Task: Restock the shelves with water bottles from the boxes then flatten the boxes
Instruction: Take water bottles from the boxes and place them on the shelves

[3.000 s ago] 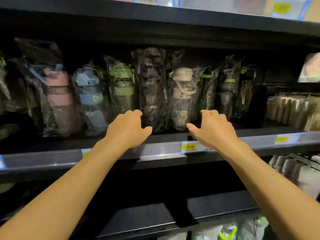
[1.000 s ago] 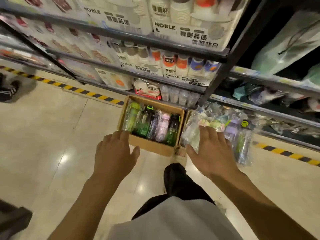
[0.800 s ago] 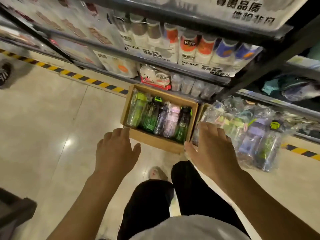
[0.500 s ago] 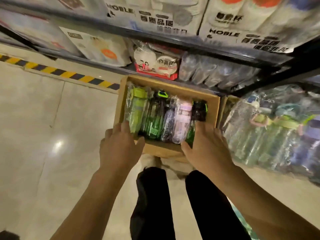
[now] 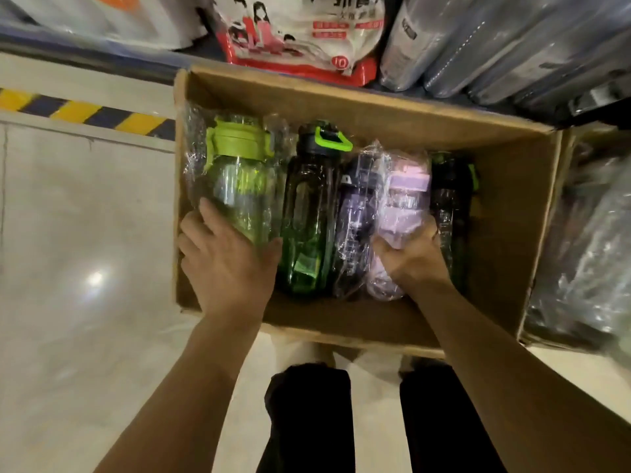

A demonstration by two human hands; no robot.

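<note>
setting: shop aisle with a pale glossy floor [image 5: 68, 216]; yellow-and-black hazard tape [image 5: 85, 114] runs along the foot of the bottom shelf [image 5: 102, 46].
shelf goods: a red-and-white packet [image 5: 300, 35] and clear-wrapped stacks [image 5: 478, 46] sit on the bottom shelf, just beyond the far edge of the box.
box: an open cardboard box [image 5: 505, 216] stands on the floor against the shelf, in front of the person's legs [image 5: 307, 421] in black trousers.
bottles: five plastic-wrapped water bottles lie side by side in the box with their caps toward its far wall. from the left wall they are the light green bottle [image 5: 239, 186], dark green bottle [image 5: 307, 216], dark purple bottle [image 5: 355, 213], lilac bottle [image 5: 406, 196] and black bottle [image 5: 450, 199]. the stretch by the right wall is bare cardboard.
left hand: the left hand [image 5: 225, 264] grips the lower body of the light green bottle at the box's near left corner, with its fingers over the bottle's left side and its thumb between that bottle and the dark green one.
right hand: the right hand [image 5: 413, 254] is curled round the lower half of the lilac bottle and pinches its wrapper.
second box: another box [image 5: 580, 250] of wrapped bottles touches the first box's right wall; its contents are blurred.
</note>
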